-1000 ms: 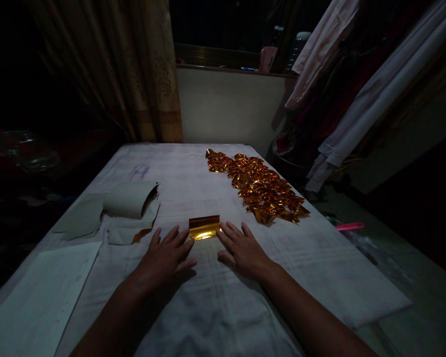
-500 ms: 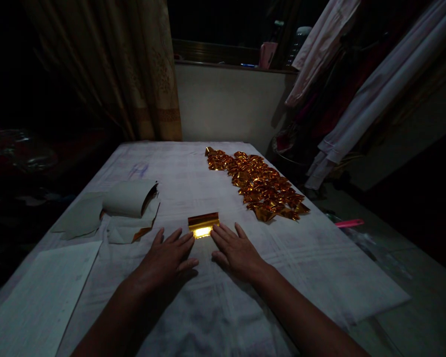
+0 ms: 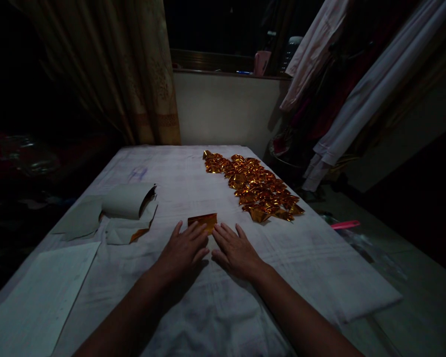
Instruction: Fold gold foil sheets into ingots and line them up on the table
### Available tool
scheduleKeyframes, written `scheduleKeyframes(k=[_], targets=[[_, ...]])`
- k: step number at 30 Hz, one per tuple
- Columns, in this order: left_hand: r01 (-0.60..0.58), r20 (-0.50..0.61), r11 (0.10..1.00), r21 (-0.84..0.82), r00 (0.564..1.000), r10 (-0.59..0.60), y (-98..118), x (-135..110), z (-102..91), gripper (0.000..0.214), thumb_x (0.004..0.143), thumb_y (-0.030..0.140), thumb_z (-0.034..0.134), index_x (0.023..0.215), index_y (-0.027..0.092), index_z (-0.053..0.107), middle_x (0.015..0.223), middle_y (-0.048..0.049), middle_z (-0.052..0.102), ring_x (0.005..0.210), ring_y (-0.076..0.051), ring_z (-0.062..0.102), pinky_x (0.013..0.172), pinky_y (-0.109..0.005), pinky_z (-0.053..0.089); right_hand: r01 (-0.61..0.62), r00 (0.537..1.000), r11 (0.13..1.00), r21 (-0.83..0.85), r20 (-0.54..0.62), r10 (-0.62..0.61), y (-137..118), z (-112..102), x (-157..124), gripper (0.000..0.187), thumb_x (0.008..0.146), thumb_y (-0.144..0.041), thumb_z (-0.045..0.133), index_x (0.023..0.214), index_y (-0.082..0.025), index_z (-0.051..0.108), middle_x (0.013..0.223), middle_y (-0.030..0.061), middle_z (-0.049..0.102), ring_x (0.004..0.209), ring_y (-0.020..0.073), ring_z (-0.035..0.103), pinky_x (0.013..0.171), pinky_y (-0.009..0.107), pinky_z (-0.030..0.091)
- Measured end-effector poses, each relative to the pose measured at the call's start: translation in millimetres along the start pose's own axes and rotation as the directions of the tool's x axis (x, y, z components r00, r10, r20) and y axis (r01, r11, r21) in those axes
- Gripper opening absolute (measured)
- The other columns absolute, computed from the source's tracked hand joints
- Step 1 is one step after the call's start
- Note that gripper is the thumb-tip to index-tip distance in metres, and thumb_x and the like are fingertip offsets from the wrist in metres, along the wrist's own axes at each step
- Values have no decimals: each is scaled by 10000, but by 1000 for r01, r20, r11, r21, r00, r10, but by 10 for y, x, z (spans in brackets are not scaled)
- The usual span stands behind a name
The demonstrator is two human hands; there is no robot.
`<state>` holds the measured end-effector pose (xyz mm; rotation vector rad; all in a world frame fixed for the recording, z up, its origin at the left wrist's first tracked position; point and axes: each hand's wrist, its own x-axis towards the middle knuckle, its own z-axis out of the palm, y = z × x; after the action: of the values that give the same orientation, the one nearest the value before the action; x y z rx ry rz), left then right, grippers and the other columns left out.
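Observation:
A small sheet of gold foil paper [image 3: 204, 221] lies on the cloth-covered table [image 3: 186, 183], its far edge curling up. My left hand [image 3: 186, 250] rests palm down with fingers stretched out, and its fingertips cover the near left part of the foil. On the other side, my right hand [image 3: 238, 252] lies flat, fingers apart, with its fingertips at the foil's near right corner. Beyond them to the right spreads a pile of folded gold foil pieces [image 3: 258, 183].
Grey-backed sheets [image 3: 124, 201], one curled, lie at the left beside a white sheet of paper [image 3: 40, 292]. A curtain [image 3: 134, 74] hangs at the back left, and clothes [image 3: 357, 99] hang at the right. A pink cup [image 3: 261, 63] stands on the sill.
My left hand has slid right and slightly forward, over the foil's near left part. The bright glare on the foil is gone. My right hand has hardly moved, and the view has shifted slightly.

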<state>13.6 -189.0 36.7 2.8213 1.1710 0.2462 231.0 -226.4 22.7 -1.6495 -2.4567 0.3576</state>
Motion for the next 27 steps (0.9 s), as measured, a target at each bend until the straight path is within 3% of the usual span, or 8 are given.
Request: scheduleKeyframes(k=[3, 8, 12, 17, 22, 27], targets=[[37, 58, 999, 3, 998, -37, -14, 31, 183, 505, 1026, 403, 438, 1506, 247, 443, 1573, -103, 448, 1481, -327, 350, 1201, -625, 199, 20, 1000, 1000, 3, 0, -20, 22, 10, 4, 606, 1034, -509, 420, 1547, -189, 380, 1622, 118, 324, 1526, 290, 236, 1227, 606, 124], [112, 67, 994, 8, 991, -112, -120, -30, 239, 483, 1029, 407, 437, 1500, 299, 451, 1584, -103, 432, 1487, -328, 339, 1180, -647, 211, 9, 1000, 1000, -5, -27, -9, 33, 34, 7, 566, 1037, -491, 422, 1527, -207, 416, 1614, 110, 353, 1516, 304, 259, 1215, 614, 148], [120, 1, 992, -27, 993, -120, -99, -1, 123, 386, 993, 330, 531, 1377, 316, 569, 1507, -95, 536, 1417, -311, 449, 1168, -663, 217, 25, 998, 999, -41, -61, -28, 5, -79, 46, 457, 1018, -435, 494, 1430, -238, 522, 1534, 103, 492, 1450, 322, 371, 1183, 642, 185], [93, -92, 994, -56, 991, -98, -113, 121, 22, 180, 935, 253, 633, 1108, 268, 681, 1280, -68, 702, 1218, -269, 627, 1172, -642, 237, 47, 995, 993, -111, -79, -56, -25, -264, 228, 167, 954, -314, 623, 1095, -260, 693, 1198, 53, 714, 1212, 275, 567, 1167, 624, 193], [40, -156, 998, 50, 987, -32, -178, 165, 56, 49, 908, 206, 657, 952, 212, 678, 1039, -59, 747, 976, -242, 702, 1068, -539, 429, 38, 993, 989, -143, -104, -53, 59, -227, 456, 75, 923, -292, 669, 917, -270, 741, 1017, 34, 716, 1031, 218, 622, 1158, 561, 226], [-15, -288, 994, 109, 956, 46, -178, 120, 118, 45, 929, 198, 612, 905, 206, 649, 890, -47, 716, 822, -222, 679, 946, -465, 520, 100, 976, 994, -49, -188, -107, 184, -105, 470, 60, 913, -270, 690, 947, -263, 739, 1036, 39, 705, 1003, 210, 627, 1127, 540, 283]])
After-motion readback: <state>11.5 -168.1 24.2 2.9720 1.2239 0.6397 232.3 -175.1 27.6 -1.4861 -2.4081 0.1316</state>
